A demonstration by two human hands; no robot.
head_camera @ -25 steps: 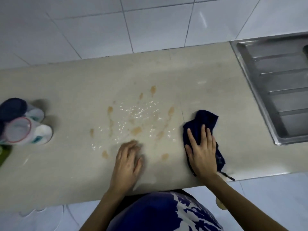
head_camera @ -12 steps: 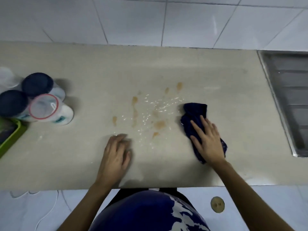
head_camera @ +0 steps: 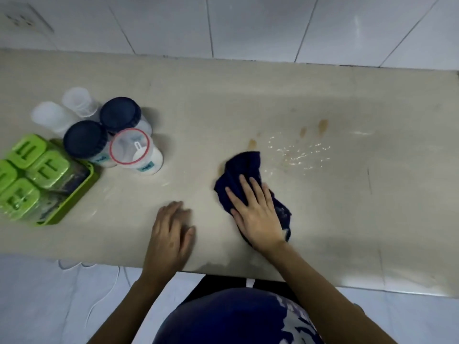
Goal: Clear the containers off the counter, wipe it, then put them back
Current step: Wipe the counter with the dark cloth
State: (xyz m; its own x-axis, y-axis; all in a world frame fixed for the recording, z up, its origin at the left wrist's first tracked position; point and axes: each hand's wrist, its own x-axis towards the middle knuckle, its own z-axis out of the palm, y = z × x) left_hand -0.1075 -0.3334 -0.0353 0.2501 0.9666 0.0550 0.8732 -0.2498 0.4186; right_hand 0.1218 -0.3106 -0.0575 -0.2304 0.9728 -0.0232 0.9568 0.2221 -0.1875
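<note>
My right hand (head_camera: pixel 257 212) presses flat on a dark blue cloth (head_camera: pixel 244 171) at the middle of the beige counter (head_camera: pixel 223 95). Brown spots and wet droplets (head_camera: pixel 301 151) lie just right of the cloth. My left hand (head_camera: pixel 171 234) rests palm down on the counter near its front edge, holding nothing. At the left stand two jars with dark blue lids (head_camera: pixel 120 115), a clear jar with a red-rimmed lid (head_camera: pixel 133 151), two frosted white containers (head_camera: pixel 53 116) and a green tray (head_camera: pixel 74 194) of green-lidded boxes.
White wall tiles rise behind the counter, with a socket (head_camera: pixel 23 19) at the top left. The counter's front edge runs just past my wrists, with white floor tiles below.
The cloth under my right hand has slid left across the spill, and fewer brown spots show. The view has swung left, so more containers show and the sink has left the frame.
</note>
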